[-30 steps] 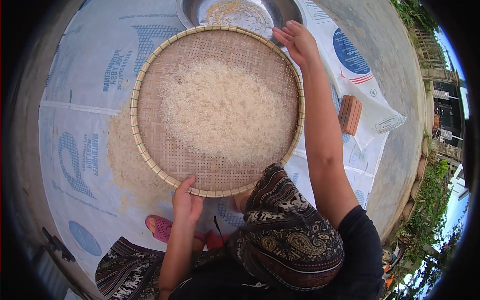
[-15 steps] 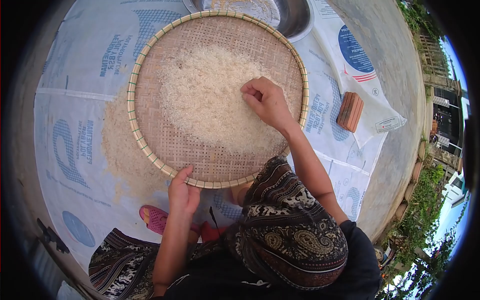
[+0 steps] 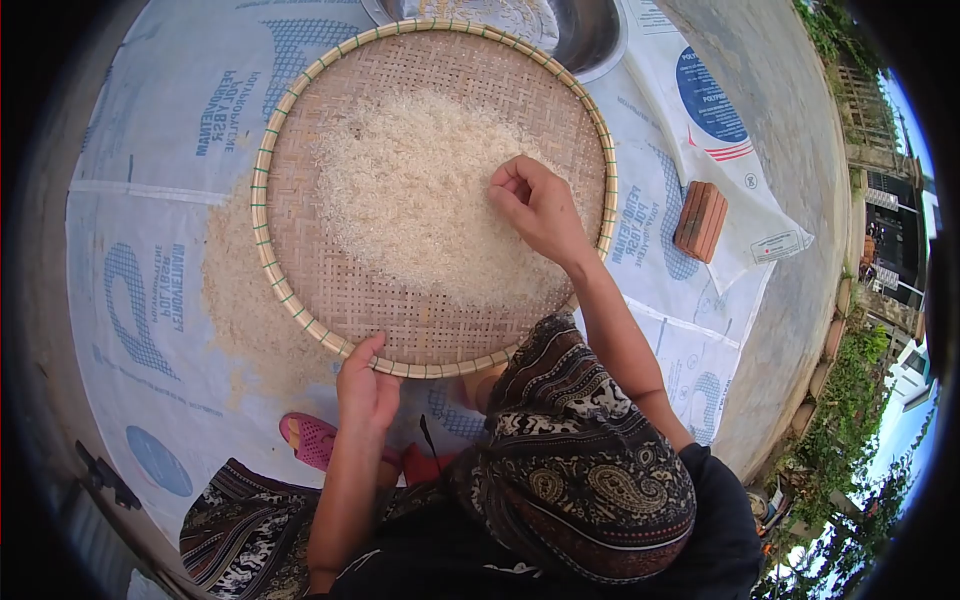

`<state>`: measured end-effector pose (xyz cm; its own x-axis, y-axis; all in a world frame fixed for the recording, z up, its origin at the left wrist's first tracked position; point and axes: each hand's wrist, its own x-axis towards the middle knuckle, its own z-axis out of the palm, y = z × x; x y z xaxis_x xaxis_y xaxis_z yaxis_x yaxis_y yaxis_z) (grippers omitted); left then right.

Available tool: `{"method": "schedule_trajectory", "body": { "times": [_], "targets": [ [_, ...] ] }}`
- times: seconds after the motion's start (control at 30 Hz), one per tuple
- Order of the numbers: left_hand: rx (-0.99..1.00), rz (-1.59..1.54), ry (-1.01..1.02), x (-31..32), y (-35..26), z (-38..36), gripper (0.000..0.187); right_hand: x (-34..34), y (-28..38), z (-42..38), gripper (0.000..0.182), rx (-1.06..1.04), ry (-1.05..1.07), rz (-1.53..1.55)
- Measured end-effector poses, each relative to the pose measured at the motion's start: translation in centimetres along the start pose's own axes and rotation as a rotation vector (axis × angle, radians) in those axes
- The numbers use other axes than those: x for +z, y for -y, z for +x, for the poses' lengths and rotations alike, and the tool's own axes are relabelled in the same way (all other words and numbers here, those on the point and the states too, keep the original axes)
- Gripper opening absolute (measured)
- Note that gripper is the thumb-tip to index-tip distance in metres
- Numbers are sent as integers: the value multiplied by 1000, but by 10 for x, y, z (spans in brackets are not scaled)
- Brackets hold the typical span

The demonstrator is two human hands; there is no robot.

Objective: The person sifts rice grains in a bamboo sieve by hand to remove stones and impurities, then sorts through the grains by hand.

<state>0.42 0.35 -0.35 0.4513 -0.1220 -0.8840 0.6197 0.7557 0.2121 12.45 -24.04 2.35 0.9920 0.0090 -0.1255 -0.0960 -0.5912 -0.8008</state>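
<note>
A round woven bamboo winnowing basket point(image 3: 305, 240) with a rim bound in green spans the middle of the head view. Pale rice grains point(image 3: 410, 200) lie heaped over much of its weave. My left hand point(image 3: 368, 388) grips the near rim, thumb on top and fingers underneath. Over the right part of the heap is my right hand point(image 3: 538, 210), its thumb and fingertips pinched together. Whatever the pinch holds is too small or too hidden to make out. The near right rim rests by my patterned trouser leg point(image 3: 560, 400).
Printed white sacking point(image 3: 140, 220) covers the ground, with spilled husks point(image 3: 250, 310) left of the basket. A metal basin point(image 3: 600, 45) stands at the far side. A reddish brick point(image 3: 702, 222) weighs on the sack at right. My pink sandal point(image 3: 312, 440) is near the front.
My right hand has shifted very slightly to the right, still pinched above the rice. The left hand keeps its hold on the rim.
</note>
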Motion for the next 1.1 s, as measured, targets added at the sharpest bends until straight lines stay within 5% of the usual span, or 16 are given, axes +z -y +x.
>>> {"method": "schedule_trajectory", "body": {
  "times": [0.23, 0.57, 1.1],
  "targets": [
    [5, -10, 3, 1, 1, -1, 36, -10, -6, -2, 7, 316, 153, 813],
    [2, -9, -13, 1, 1, 1, 35, -7, -8, -4, 14, 245, 77, 687],
    [-12, -8, -18, 3, -1, -1, 36, -7, -15, -1, 12, 388, 73, 1175]
  ]
}}
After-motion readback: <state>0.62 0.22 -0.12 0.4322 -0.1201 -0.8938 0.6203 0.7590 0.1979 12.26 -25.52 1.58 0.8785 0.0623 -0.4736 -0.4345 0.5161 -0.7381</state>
